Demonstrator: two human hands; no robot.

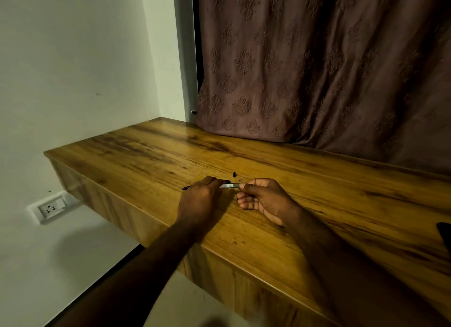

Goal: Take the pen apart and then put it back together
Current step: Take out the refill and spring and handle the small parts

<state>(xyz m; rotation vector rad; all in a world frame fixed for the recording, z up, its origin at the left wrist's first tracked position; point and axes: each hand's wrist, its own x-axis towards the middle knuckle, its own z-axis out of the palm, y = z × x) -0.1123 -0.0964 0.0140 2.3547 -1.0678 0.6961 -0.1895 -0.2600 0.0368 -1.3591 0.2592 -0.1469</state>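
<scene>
Over the wooden desk [317, 195] both hands hold parts of a pen. My right hand [266, 201] pinches one end of the silvery pen barrel [229, 185], which lies level between the hands. My left hand [199, 200] is closed over a thin black part [186, 187] whose tip pokes out to the left, and a short black piece shows at its fingertips by the barrel's other end. A small black cap-like piece [234, 174] stands on the desk just behind the hands, with a tiny pale bit [240, 180] beside it.
A brown patterned curtain [317, 70] hangs behind the desk and rests on its back edge. A white wall with a socket [51, 207] is on the left, below the desk's left edge. A dark object [445, 231] sits at the far right edge.
</scene>
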